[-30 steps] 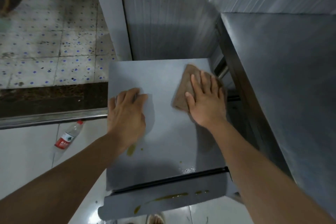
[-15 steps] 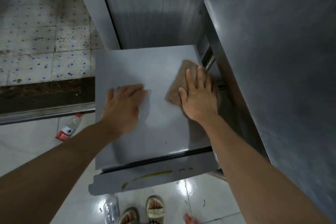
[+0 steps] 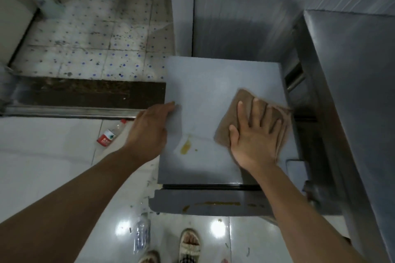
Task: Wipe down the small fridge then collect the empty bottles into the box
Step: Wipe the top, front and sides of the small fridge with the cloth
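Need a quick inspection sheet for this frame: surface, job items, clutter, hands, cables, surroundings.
Surface: fridge top grey, with a yellow smear left of the cloth; more yellow streaks on the door's top edge.
Job's things: brown cloth flat on the fridge top; red-label bottle lying on the floor; clear bottle on the floor near the feet. No box seen.
Clutter: specks on the floor tiles.
Hands: left hand on the fridge's left edge; right hand pressing flat on the cloth.
Cables: nothing seen.
Surroundings: steel counter on the right, dirty dotted tiles behind.
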